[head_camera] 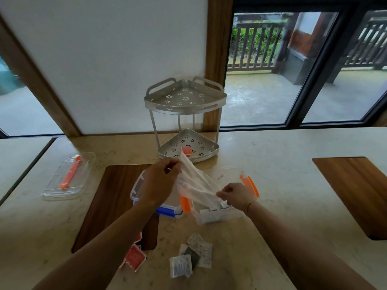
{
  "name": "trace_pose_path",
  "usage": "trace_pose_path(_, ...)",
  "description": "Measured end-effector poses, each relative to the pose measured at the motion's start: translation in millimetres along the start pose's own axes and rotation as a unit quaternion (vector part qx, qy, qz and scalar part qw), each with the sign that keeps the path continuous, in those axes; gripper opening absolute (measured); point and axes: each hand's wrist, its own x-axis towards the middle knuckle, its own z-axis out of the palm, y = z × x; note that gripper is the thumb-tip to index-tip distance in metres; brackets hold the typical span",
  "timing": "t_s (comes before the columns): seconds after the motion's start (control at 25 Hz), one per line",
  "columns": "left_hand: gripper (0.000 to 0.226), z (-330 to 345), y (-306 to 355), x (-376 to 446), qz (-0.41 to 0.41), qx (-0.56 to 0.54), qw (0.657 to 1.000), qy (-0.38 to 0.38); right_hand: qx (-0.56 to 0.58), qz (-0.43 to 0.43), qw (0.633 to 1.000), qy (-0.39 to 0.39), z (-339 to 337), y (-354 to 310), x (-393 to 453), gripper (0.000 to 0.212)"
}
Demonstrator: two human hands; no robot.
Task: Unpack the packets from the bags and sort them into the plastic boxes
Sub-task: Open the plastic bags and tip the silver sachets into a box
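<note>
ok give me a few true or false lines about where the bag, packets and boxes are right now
1. Both hands, left hand and right hand, hold the clear plastic bag. True.
2. The red packets lie inside the blue-latched box. False: they lie on the counter, near the person.
3. An orange packet sits on the metal rack's lower shelf. True.
4. The white packets are stacked on the rack's top shelf. False: they lie on the counter.

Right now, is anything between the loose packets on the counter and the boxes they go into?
Yes. The clear bag, stretched between the left hand and right hand, hangs over the orange-latched box. The white packets lie nearer, uncovered.
</note>
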Motion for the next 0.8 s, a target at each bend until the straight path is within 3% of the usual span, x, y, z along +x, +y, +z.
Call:
trace_pose_path(0.28, 0.020, 1.9, 35.6, 15.3, 0.064, 0.013, 0.998, -0.021, 0.112, 0.048, 0.992, -0.027, 18.4, -9.1, -10.5, 0.024)
trace_pose_path(0.52, 0.014, -3.9, 16.4, 7.9, 0.021, -0.011, 1.000, -0.005, 0.179, 0.077, 0.981, 0.026, 6.7, 2.3, -10.0, 0.022)
trace_pose_path(0.64, 0.011, -3.3, 5.2, 2.2, -0.015, -0.047, 0.999, 0.010, 0.286, 0.082, 0.953, 0.047, -13.5, 9.3, -13.6, 0.023)
trace_pose_path(0.8, 0.008, 17.8, -6.3, -12.6, -0.140, -0.138, 0.980, 0.004, 0.448, 0.118, 0.886, 0.023, -44.7, 23.7, -30.8, 0.017)
